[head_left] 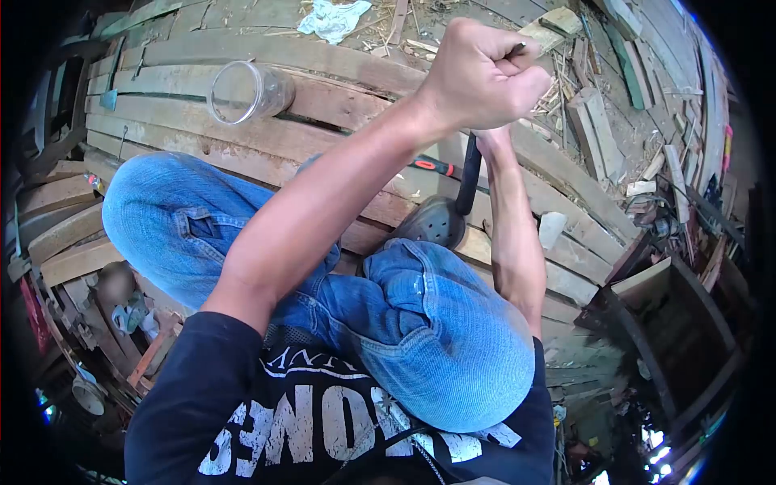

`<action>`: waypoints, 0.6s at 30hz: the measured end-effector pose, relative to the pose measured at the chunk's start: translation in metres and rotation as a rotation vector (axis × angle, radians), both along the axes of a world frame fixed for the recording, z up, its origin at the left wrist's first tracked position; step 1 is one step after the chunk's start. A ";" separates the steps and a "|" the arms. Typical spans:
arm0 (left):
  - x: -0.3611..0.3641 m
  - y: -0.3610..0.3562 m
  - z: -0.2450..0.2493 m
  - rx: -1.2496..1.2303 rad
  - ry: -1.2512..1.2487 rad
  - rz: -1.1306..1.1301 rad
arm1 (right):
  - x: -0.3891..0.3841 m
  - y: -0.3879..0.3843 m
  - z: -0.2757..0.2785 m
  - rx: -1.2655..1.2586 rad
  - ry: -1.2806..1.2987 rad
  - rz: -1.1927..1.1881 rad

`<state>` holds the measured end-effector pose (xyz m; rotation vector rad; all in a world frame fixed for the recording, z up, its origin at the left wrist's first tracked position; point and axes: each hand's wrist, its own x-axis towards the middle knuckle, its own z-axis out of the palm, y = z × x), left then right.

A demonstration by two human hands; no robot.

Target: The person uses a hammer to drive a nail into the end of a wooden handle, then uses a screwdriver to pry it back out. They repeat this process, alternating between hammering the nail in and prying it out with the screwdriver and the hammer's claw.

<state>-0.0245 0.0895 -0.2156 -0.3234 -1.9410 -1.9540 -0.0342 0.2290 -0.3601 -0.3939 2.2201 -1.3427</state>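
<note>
My left hand [489,73] is a closed fist, raised at the upper middle, with the small end of a dark object [517,50] showing at its curled fingers. Behind and just below it is my right hand [495,139], whose fingers are mostly hidden. A flat dark bar [469,174] runs from beside the right hand down to a grey clog [428,222] with holes. Left of the bar, a red and black handle [432,166] lies on the wooden boards [339,101].
A clear plastic jar [250,90] lies on the boards at upper left, and a pale cloth [333,19] is near the top. Wood offcuts [596,133] and shavings [552,97] are scattered at the upper right. A dark wooden box frame [699,299] stands at the right.
</note>
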 end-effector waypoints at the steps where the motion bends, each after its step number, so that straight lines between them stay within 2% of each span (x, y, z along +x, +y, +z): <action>1: 0.000 0.001 -0.001 0.010 0.003 0.018 | 0.002 -0.013 -0.002 0.051 -0.105 -0.209; 2: -0.001 0.001 -0.004 0.019 0.005 0.037 | 0.002 -0.022 -0.004 0.101 -0.213 -0.416; 3: -0.001 0.003 -0.007 0.029 -0.005 0.039 | 0.001 -0.024 -0.003 0.099 -0.212 -0.416; 5: -0.002 0.007 -0.005 0.005 0.028 0.025 | 0.007 -0.024 0.021 -0.074 0.175 -0.416; 7: -0.001 0.009 -0.004 -0.041 0.049 0.014 | 0.011 -0.022 0.034 -0.111 0.223 -0.420; 11: -0.003 0.010 -0.006 -0.063 0.125 -0.021 | 0.011 -0.019 0.032 -0.100 0.151 -0.429; 15: -0.001 0.010 -0.008 -0.039 0.097 -0.057 | 0.009 -0.011 0.014 -0.089 0.118 -0.436; 17: -0.002 0.013 -0.008 -0.051 0.123 -0.068 | 0.014 -0.001 -0.014 -0.263 -0.153 -0.440; 18: -0.001 0.015 -0.006 -0.058 0.155 -0.077 | 0.014 0.000 -0.016 -0.272 -0.196 -0.429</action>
